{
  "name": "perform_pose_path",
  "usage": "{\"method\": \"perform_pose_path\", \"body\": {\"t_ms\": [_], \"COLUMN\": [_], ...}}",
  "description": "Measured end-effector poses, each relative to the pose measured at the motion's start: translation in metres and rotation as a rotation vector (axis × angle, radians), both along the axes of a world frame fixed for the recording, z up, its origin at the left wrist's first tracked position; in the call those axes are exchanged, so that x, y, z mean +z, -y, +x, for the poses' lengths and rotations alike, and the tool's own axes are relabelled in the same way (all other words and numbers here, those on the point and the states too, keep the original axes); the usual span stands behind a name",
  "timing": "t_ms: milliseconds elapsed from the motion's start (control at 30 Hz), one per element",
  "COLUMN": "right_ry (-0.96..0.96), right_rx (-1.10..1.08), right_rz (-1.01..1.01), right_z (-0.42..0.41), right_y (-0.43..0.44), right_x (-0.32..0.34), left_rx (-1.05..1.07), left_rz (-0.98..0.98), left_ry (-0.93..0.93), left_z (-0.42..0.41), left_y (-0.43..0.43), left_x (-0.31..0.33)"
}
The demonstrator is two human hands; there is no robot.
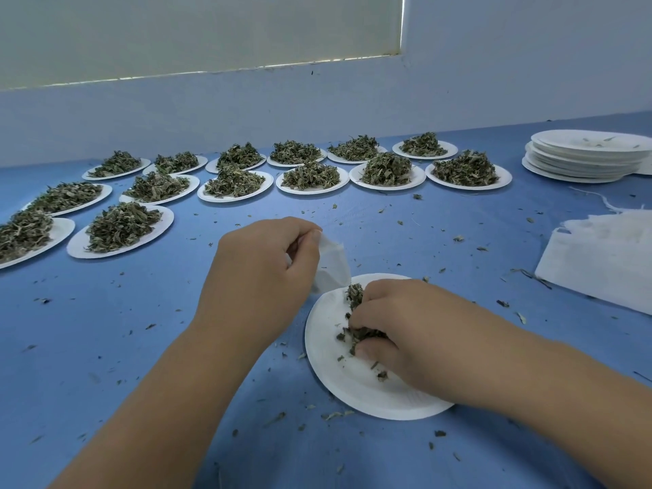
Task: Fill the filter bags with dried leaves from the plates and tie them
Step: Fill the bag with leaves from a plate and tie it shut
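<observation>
On the near plate (356, 386), the right hand (416, 333) curls its fingers round the last dried leaves (356, 333); the filter bag (330, 266), pinched in the left hand (261, 273), hangs just beyond the plate's far rim, up-left of that pinch.

Bright, even, cool-toned light, thin glowing slits along the lower and right edges of the window blind (197, 33), faint soft-edged shadows on the blue table (106, 330), wide-angle bowing of straight lines toward the borders, far plates (312, 190) slightly soft.
</observation>
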State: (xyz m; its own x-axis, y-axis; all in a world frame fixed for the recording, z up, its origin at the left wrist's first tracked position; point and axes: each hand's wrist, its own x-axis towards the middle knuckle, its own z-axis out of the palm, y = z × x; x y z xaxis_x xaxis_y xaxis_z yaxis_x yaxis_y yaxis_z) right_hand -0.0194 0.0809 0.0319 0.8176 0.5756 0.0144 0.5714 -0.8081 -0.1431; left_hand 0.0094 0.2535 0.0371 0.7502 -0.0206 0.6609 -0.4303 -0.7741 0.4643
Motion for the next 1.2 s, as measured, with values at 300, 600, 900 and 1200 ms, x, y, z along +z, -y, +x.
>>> {"method": "perform_pose_path", "body": {"t_ms": [300,600,900,1200], "right_ry": [-0.282,-0.402,-0.240,-0.048], "right_rx": [-0.062,0.017,-0.084,-0.195], "right_rz": [0.631,1.034,1.026,0.920], "right_z": [0.012,0.015,0.017,0.014], "right_y": [0.032,0.029,0.019,0.010], "right_x": [0.020,0.021,0.013,0.007], "left_rx": [-0.001,-0.049,-0.097,-0.122], "left_rz": [-0.020,-0.034,-0.036,-0.042], "left_ry": [0.008,0.020,0.017,0.019], "left_z": [0.000,-0.005,-0.011,-0.014], "left_y": [0.000,0.005,0.013,0.020], "left_x": [-0.001,0.000,0.002,0.001]}}
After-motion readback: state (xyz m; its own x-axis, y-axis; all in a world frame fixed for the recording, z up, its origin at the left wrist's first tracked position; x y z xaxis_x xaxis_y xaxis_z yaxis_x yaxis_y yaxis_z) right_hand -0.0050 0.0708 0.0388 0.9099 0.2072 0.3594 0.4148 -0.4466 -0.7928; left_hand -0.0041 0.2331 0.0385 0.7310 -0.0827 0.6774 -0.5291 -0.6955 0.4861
